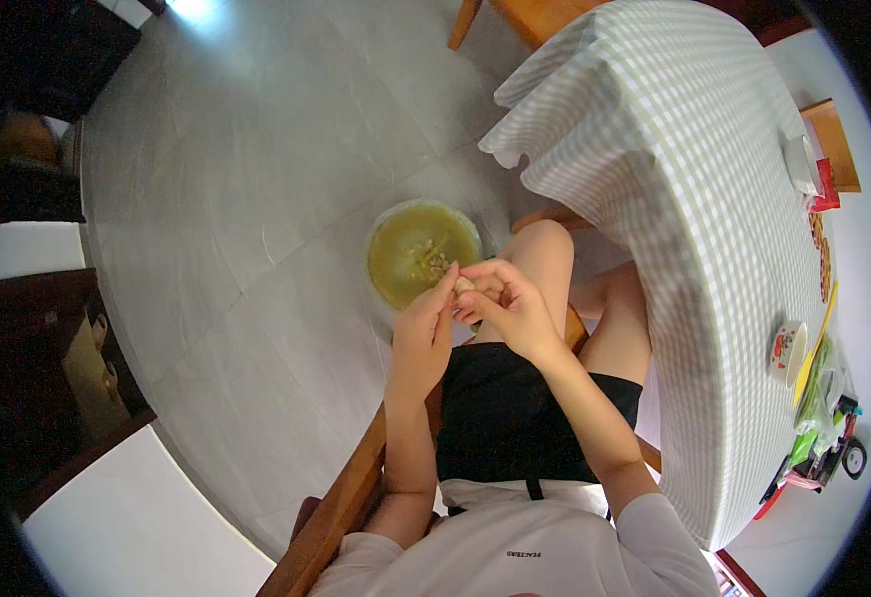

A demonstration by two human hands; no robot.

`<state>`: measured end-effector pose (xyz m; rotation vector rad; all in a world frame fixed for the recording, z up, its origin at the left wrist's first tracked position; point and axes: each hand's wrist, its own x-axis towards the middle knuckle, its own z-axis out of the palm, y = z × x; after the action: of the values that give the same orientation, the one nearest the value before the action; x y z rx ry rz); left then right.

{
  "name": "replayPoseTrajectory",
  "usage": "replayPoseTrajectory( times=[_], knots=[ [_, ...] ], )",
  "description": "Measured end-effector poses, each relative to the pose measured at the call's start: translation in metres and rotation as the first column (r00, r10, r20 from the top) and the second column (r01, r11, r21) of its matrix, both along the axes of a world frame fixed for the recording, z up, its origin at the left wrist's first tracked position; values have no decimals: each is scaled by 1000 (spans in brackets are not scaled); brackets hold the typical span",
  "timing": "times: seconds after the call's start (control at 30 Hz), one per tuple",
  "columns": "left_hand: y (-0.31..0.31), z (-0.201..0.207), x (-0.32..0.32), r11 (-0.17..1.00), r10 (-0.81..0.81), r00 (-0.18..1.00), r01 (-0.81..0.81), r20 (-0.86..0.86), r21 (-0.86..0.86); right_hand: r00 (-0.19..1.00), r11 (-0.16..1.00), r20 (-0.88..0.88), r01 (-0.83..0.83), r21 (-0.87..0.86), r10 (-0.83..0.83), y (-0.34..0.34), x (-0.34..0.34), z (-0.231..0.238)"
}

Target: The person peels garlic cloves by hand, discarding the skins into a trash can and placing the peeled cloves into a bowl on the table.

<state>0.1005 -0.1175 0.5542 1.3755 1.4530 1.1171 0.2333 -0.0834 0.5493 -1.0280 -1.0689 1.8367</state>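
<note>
Both hands meet in front of my knees, at the near edge of a round bin [387, 244] with a yellow-green lining. A small, pale beige, rounded piece [463, 286] is pinched between the fingertips; its exact kind is too small to make out. My left hand [424, 328] has its fingers closed and stretched up against the piece's left side. From the right, my right hand [511, 306] curls round it with bent fingers. Light-coloured peel-like scraps [431, 257] lie at the bottom of the bin.
A table with a checked grey-and-white cloth [689, 199] stands at my right. On it are a patterned bowl [784, 353], a white bowl [802, 165], a red packet [827, 186] and plastic bags [822, 393]. I sit on a wooden chair [341, 495]; grey tiles [246, 189] cover the floor.
</note>
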Motion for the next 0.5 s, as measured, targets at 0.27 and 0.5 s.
replayPoseTrajectory(
  times=[0.27,0.5],
  knots=[
    [0,9,-2,995,-83,995,80,-64,-53,998,990,29,50,135,-54,-5,1,-9],
    [0,-2,0,999,30,1000,-30,7,-42,997,991,36,57,119,-62,-5,1,-7]
  ],
)
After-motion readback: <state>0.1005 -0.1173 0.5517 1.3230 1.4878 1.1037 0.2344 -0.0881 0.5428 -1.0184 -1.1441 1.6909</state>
